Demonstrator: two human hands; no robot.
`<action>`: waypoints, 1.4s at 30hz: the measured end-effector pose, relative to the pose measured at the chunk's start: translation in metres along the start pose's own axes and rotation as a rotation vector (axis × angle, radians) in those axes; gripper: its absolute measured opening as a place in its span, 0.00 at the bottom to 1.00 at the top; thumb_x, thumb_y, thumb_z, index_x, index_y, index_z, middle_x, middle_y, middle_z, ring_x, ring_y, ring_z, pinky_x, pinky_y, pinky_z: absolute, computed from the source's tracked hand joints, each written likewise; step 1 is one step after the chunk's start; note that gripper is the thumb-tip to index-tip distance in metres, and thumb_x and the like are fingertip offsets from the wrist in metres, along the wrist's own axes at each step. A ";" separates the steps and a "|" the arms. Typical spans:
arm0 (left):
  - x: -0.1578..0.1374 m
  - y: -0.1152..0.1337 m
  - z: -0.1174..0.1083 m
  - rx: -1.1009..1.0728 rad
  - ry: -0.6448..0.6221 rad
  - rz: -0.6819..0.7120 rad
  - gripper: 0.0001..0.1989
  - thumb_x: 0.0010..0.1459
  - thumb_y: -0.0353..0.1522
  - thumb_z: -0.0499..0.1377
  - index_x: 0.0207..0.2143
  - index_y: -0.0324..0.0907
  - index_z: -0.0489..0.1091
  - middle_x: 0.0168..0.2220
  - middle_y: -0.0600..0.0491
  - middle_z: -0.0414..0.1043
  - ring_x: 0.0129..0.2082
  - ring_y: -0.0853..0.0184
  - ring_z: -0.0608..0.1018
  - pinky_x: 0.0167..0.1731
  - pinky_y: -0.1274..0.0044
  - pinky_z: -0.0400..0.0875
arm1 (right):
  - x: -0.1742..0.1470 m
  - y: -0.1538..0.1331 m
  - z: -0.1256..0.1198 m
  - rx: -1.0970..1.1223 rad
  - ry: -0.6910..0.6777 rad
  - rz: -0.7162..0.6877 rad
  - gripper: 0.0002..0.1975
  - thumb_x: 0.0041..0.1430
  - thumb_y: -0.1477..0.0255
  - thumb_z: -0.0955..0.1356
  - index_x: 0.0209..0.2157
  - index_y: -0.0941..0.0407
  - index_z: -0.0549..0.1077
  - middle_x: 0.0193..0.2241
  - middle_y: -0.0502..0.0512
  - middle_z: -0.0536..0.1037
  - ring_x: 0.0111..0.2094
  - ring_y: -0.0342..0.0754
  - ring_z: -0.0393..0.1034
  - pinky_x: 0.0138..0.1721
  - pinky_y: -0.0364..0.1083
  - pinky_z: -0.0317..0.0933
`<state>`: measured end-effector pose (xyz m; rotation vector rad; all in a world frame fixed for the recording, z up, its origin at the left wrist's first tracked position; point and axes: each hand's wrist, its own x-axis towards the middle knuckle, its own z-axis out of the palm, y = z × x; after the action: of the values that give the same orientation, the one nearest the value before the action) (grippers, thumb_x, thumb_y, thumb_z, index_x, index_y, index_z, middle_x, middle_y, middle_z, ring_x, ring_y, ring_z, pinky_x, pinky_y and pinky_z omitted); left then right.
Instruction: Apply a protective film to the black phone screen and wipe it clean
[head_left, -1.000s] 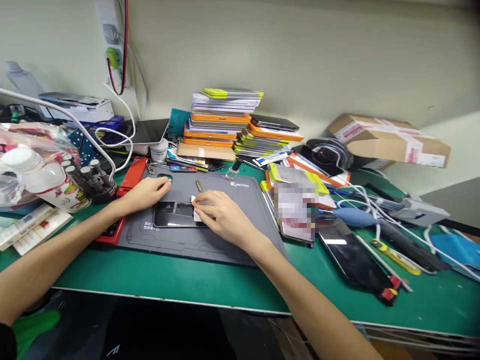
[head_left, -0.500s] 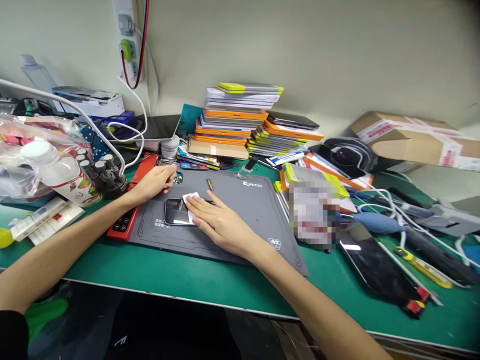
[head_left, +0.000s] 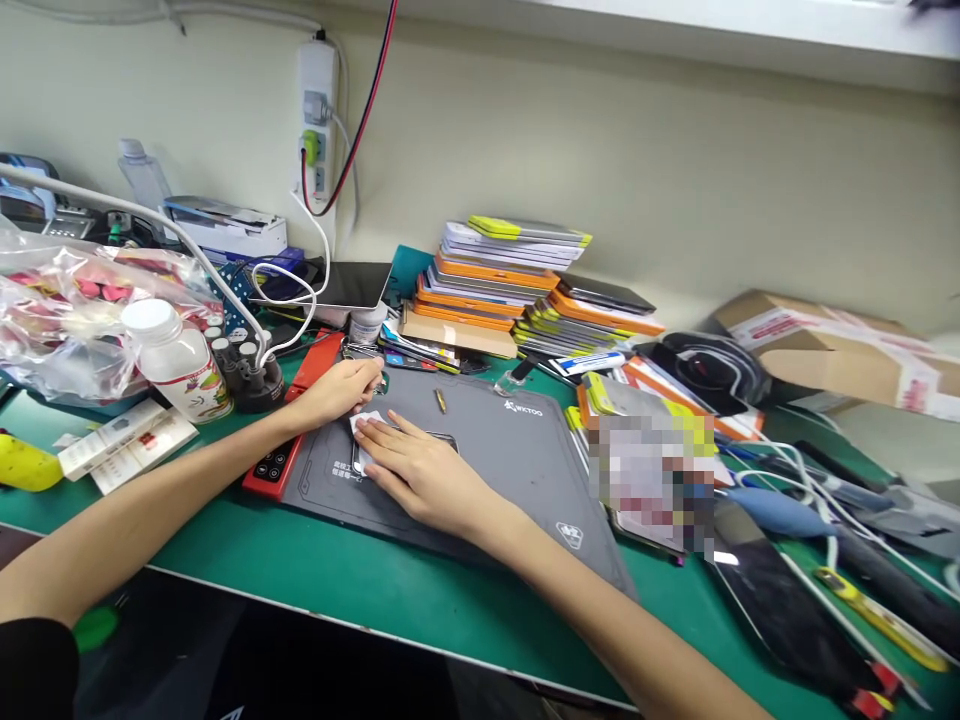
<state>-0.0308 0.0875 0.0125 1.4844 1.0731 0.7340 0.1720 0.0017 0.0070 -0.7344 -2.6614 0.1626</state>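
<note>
My right hand (head_left: 429, 482) lies with straight fingers over a white wipe (head_left: 360, 430), pressing it onto the left end of a dark smartphone (head_left: 448, 438). Most of the phone is hidden under this hand. The phone rests flat on a grey work mat (head_left: 517, 480). My left hand (head_left: 346, 388) is closed in a loose fist near the mat's upper left; whatever it holds, if anything, is hidden. Just past its knuckles shows a small green part (head_left: 385, 384). A short golden screwdriver-like tool (head_left: 440, 401) lies on the mat behind my right hand.
Stacked flat boxes (head_left: 495, 285) stand along the wall. To the left are a white-capped bottle (head_left: 176, 360) and a bagged bundle (head_left: 82, 320). A black screen panel (head_left: 780, 610), a yellow cutter (head_left: 881, 618), cables and a cardboard box (head_left: 832, 350) crowd the right side.
My right hand has slid the wipe leftward along the phone, uncovering the phone's right end. My left hand stays closed in about the same place. The camera view has shifted.
</note>
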 end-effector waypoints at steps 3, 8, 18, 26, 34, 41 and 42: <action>0.000 0.000 0.000 0.017 -0.005 -0.001 0.19 0.72 0.44 0.62 0.54 0.40 0.74 0.49 0.48 0.78 0.44 0.63 0.82 0.44 0.67 0.82 | 0.004 -0.002 0.004 -0.019 0.012 0.010 0.25 0.80 0.66 0.59 0.68 0.64 0.71 0.68 0.69 0.71 0.71 0.58 0.65 0.76 0.63 0.55; 0.000 -0.001 0.000 0.043 -0.009 0.028 0.19 0.72 0.45 0.62 0.51 0.39 0.74 0.45 0.49 0.78 0.39 0.65 0.81 0.40 0.70 0.81 | -0.014 -0.014 0.004 -0.008 0.007 -0.013 0.26 0.79 0.64 0.62 0.70 0.64 0.68 0.71 0.68 0.68 0.73 0.57 0.62 0.76 0.62 0.54; -0.006 0.008 0.000 0.140 -0.019 0.129 0.26 0.74 0.51 0.50 0.28 0.43 0.61 0.22 0.60 0.59 0.22 0.73 0.65 0.26 0.78 0.63 | -0.031 -0.021 -0.003 0.022 0.006 -0.063 0.24 0.79 0.71 0.60 0.70 0.63 0.68 0.70 0.63 0.70 0.73 0.52 0.61 0.77 0.59 0.52; -0.002 0.003 0.001 0.159 -0.028 0.117 0.25 0.74 0.50 0.49 0.28 0.44 0.60 0.24 0.59 0.59 0.22 0.72 0.64 0.26 0.78 0.63 | -0.097 0.001 -0.019 -0.057 0.091 0.075 0.31 0.77 0.76 0.63 0.77 0.54 0.55 0.69 0.61 0.71 0.70 0.54 0.66 0.72 0.65 0.62; -0.007 0.005 0.002 0.174 -0.010 0.132 0.26 0.72 0.52 0.50 0.28 0.44 0.61 0.24 0.58 0.61 0.23 0.71 0.66 0.27 0.77 0.64 | -0.084 -0.013 -0.013 -0.138 0.093 0.130 0.31 0.76 0.73 0.65 0.75 0.62 0.59 0.71 0.66 0.68 0.72 0.59 0.64 0.72 0.63 0.63; -0.007 0.010 0.001 0.171 0.009 0.128 0.28 0.71 0.56 0.51 0.28 0.45 0.60 0.22 0.60 0.59 0.21 0.72 0.63 0.25 0.77 0.62 | -0.010 -0.009 0.004 -0.065 -0.010 0.067 0.34 0.77 0.59 0.64 0.70 0.71 0.65 0.72 0.74 0.64 0.74 0.63 0.59 0.76 0.63 0.53; -0.007 0.011 0.000 0.173 0.008 0.126 0.28 0.71 0.57 0.51 0.28 0.45 0.60 0.22 0.61 0.59 0.21 0.72 0.63 0.24 0.77 0.62 | -0.003 -0.012 0.007 -0.054 -0.013 0.061 0.35 0.77 0.58 0.64 0.70 0.72 0.65 0.72 0.75 0.64 0.74 0.63 0.59 0.77 0.62 0.51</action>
<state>-0.0310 0.0812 0.0236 1.7099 1.0789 0.7503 0.1661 -0.0107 0.0023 -0.8348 -2.6660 0.1128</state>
